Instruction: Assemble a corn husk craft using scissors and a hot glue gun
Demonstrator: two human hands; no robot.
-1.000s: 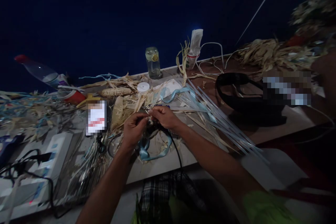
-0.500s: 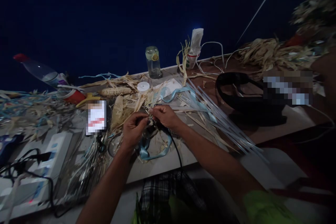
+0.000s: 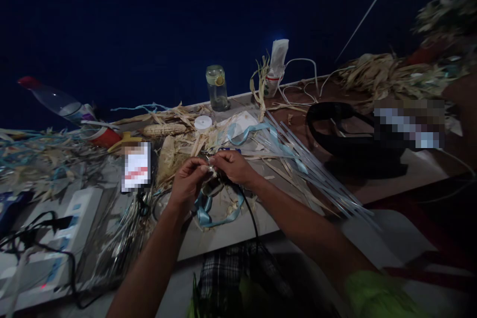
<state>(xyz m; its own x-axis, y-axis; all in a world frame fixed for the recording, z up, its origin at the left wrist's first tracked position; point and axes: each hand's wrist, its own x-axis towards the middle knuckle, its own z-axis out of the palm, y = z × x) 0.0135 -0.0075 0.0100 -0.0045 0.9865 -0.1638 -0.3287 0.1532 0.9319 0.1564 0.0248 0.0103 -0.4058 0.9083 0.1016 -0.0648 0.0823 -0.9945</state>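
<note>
My left hand (image 3: pixel 189 179) and my right hand (image 3: pixel 233 165) meet over the middle of the table, fingertips almost touching. Both pinch at a small pale piece between them, too small and dim to name. Below the fingers lies a loop of light blue ribbon (image 3: pixel 219 219), beside a black cable (image 3: pixel 252 208). More blue ribbon (image 3: pixel 244 134) stretches beyond my right hand, near clear thin rods (image 3: pixel 316 169). Dried corn husks (image 3: pixel 197 145) lie just past my fingertips, and a corn cob (image 3: pixel 164 130) rests farther left.
A lit phone (image 3: pixel 136 169) and a white power strip (image 3: pixel 72 238) are on the left. At the back stand a clear bottle (image 3: pixel 217 89) and a paper cup (image 3: pixel 272 84). A black strap-like headset (image 3: pixel 346 134) occupies the right. A tilted plastic bottle (image 3: pixel 55 102) is far left.
Both hands have shifted very slightly left, still pinching together. A small pale bit now shows between the fingertips. The things on the table have stayed put.
</note>
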